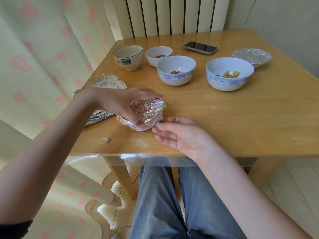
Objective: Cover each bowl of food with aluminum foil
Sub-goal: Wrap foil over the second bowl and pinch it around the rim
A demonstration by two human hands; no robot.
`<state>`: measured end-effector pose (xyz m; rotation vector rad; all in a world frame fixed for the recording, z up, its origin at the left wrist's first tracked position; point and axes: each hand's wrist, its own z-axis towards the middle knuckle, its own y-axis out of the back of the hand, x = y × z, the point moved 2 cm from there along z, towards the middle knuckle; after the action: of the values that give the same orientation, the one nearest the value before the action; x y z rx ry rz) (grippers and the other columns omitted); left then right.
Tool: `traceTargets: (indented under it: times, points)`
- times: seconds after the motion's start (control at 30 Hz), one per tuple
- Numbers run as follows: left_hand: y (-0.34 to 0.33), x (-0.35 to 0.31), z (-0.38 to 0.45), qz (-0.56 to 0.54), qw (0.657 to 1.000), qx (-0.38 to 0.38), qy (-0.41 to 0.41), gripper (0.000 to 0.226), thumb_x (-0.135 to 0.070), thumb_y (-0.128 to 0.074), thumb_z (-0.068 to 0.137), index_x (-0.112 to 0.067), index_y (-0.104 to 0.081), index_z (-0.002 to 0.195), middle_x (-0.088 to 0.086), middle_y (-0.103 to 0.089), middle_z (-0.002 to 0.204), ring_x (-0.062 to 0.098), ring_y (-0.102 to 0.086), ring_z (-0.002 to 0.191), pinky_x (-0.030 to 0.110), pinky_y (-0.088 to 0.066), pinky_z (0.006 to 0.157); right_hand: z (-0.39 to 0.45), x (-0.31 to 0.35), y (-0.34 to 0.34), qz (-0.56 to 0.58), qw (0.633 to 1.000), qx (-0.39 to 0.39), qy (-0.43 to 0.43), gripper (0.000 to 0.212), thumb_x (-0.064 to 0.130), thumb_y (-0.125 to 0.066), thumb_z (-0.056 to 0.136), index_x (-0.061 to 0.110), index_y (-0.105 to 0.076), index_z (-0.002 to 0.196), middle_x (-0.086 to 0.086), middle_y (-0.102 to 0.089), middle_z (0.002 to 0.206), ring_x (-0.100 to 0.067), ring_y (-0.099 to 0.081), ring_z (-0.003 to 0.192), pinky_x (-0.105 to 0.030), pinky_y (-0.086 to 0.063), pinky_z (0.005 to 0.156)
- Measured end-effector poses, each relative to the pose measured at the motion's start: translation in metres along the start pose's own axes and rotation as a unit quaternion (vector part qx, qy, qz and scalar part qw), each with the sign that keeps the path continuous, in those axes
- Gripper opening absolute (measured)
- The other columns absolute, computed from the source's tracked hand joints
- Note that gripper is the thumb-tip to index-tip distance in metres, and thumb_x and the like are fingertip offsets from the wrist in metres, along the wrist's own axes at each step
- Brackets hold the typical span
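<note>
My left hand (pixel 120 104) grips a foil-wrapped bowl (pixel 148 112) near the table's front left, tilting it toward my right. My right hand (pixel 179 133) lies open beside it, palm up, fingertips close to the foil's lower edge. Behind stand two blue-patterned bowls, one (pixel 176 70) in the middle and one (pixel 229 74) to the right, both uncovered with food pieces inside. A small white bowl (pixel 158 55) with food and a cream bowl (pixel 128 56) stand farther back left. A foil-covered bowl (pixel 251 56) sits at the far right.
Crumpled foil sheets (pixel 107 83) lie at the table's left edge, partly under my left arm. A small foil scrap (pixel 107 140) rests near the front edge. A phone (pixel 200 47) lies at the back. The wooden table (pixel 241 118) has a curtain to its left.
</note>
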<state>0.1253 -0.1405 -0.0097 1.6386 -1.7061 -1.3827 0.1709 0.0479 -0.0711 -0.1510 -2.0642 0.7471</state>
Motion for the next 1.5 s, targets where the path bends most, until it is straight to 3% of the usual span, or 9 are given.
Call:
traceTargets:
  times: [0.2, 0.37, 0.67, 0.97, 1.13, 1.23, 1.3, 1.4, 1.5]
  points:
    - [0.0, 0.002, 0.001, -0.008, 1.0, 0.003, 0.014, 0.12, -0.069, -0.073, 0.044, -0.056, -0.014, 0.148, -0.021, -0.013, 0.158, 0.002, -0.016, 0.144, 0.029, -0.019, 0.117, 0.001, 0.003, -0.002, -0.05, 0.999, -0.002, 0.002, 0.038, 0.003, -0.072, 0.079, 0.014, -0.046, 0.104, -0.005, -0.07, 0.082, -0.016, -0.067, 0.075, -0.02, -0.051, 0.051]
    - [-0.001, 0.002, 0.002, -0.004, 1.0, 0.008, 0.022, 0.122, -0.071, -0.072, 0.044, -0.053, -0.011, 0.149, -0.02, -0.011, 0.159, 0.004, -0.014, 0.146, 0.028, -0.017, 0.117, 0.006, 0.007, -0.002, -0.121, 0.992, -0.006, 0.029, 0.027, 0.007, -0.073, 0.08, 0.018, -0.051, 0.09, 0.001, -0.068, 0.078, -0.01, -0.062, 0.065, -0.016, -0.04, 0.042]
    - [-0.001, -0.003, -0.003, 0.006, 0.999, 0.048, 0.002, 0.108, -0.07, -0.069, 0.054, -0.064, -0.009, 0.143, -0.036, 0.0, 0.151, -0.005, -0.006, 0.141, 0.029, -0.011, 0.115, 0.009, 0.012, 0.003, -0.154, 0.986, 0.044, 0.041, 0.02, 0.001, -0.069, 0.082, 0.014, -0.054, 0.087, -0.002, -0.062, 0.077, -0.006, -0.056, 0.056, -0.015, -0.04, 0.044]
    - [-0.002, -0.005, -0.003, 0.007, 0.999, 0.034, -0.01, 0.106, -0.074, -0.065, 0.05, -0.068, -0.008, 0.139, -0.04, -0.005, 0.142, -0.008, -0.008, 0.135, 0.024, -0.012, 0.109, 0.016, 0.007, 0.003, -0.213, 0.97, -0.026, 0.118, 0.03, 0.001, -0.072, 0.079, 0.014, -0.048, 0.091, -0.003, -0.066, 0.079, -0.008, -0.056, 0.059, -0.014, -0.042, 0.043]
    - [-0.002, -0.006, -0.004, 0.001, 1.0, 0.024, -0.018, 0.099, -0.074, -0.066, 0.05, -0.074, -0.01, 0.132, -0.041, -0.007, 0.14, -0.009, -0.011, 0.133, 0.025, -0.013, 0.108, 0.023, 0.009, 0.007, -0.329, 0.92, -0.053, 0.209, 0.038, 0.011, -0.081, 0.073, 0.012, -0.047, 0.09, -0.003, -0.064, 0.071, -0.004, -0.055, 0.058, -0.019, -0.045, 0.041]
    - [-0.003, -0.006, -0.003, -0.008, 1.0, 0.02, -0.017, 0.099, -0.072, -0.066, 0.049, -0.073, -0.012, 0.132, -0.04, -0.009, 0.141, -0.009, -0.012, 0.132, 0.025, -0.013, 0.108, 0.027, 0.017, 0.011, -0.44, 0.845, -0.075, 0.293, 0.037, 0.022, -0.087, 0.064, 0.011, -0.053, 0.074, 0.0, -0.057, 0.06, -0.005, -0.047, 0.049, -0.027, -0.044, 0.038]
    - [-0.003, -0.005, -0.003, -0.007, 1.0, 0.017, -0.015, 0.102, -0.071, -0.066, 0.048, -0.071, -0.013, 0.135, -0.04, -0.01, 0.14, -0.01, -0.012, 0.132, 0.025, -0.013, 0.108, 0.03, 0.022, 0.012, -0.498, 0.797, -0.076, 0.333, 0.038, 0.03, -0.088, 0.061, 0.012, -0.055, 0.064, 0.002, -0.053, 0.054, -0.007, -0.042, 0.048, -0.029, -0.04, 0.045]
    - [-0.002, -0.005, -0.004, -0.006, 1.0, 0.015, -0.014, 0.103, -0.07, -0.067, 0.049, -0.071, -0.015, 0.137, -0.04, -0.011, 0.141, -0.008, -0.013, 0.135, 0.026, -0.015, 0.111, 0.032, 0.028, 0.013, -0.555, 0.749, -0.098, 0.348, 0.041, 0.043, -0.085, 0.061, 0.016, -0.054, 0.057, 0.009, -0.046, 0.047, -0.008, -0.041, 0.048, -0.03, -0.038, 0.051]
    - [-0.003, -0.006, -0.004, -0.007, 1.0, 0.006, -0.014, 0.1, -0.07, -0.069, 0.049, -0.072, -0.016, 0.134, -0.039, -0.014, 0.14, -0.009, -0.016, 0.133, 0.024, -0.016, 0.108, 0.029, 0.028, 0.016, -0.599, 0.716, -0.092, 0.348, 0.04, 0.05, -0.078, 0.067, 0.017, -0.056, 0.058, 0.006, -0.052, 0.05, -0.013, -0.049, 0.052, -0.035, -0.047, 0.055]
